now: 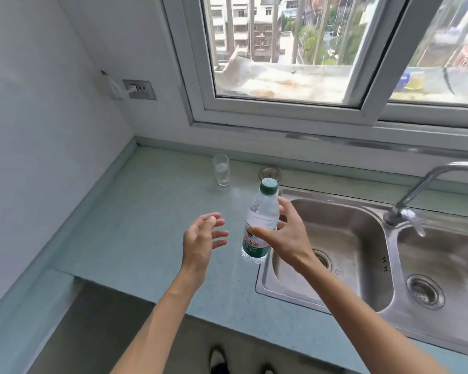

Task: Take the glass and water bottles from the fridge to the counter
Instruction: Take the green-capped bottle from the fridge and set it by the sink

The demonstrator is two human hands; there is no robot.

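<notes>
The water bottle (262, 214), clear with a green cap (268, 186) and a red and green label (250, 244), is seen in the head view at the middle of the scene, over the pale green counter (146, 225) just left of the sink's near-left rim. It is tilted slightly, cap leaning to the right and away. Whether its base is set on the counter cannot be told. It is gripped round its middle by the right hand (289, 238), the thumb laid across the near side above the label and the fingers curled behind. The left hand (197, 241) is held just left of the bottle, apart from it, with fingers loosely spread and nothing grasped. The glass (221, 170) is stood upright on the counter farther back and to the left, well apart from both hands. A double steel sink (343, 238) is set into the counter on the right, with a curved faucet (427, 182) behind it. A white-framed window (281, 109) is seen above the far edge, and a wall socket (139, 89) is fixed on the far left wall.
</notes>
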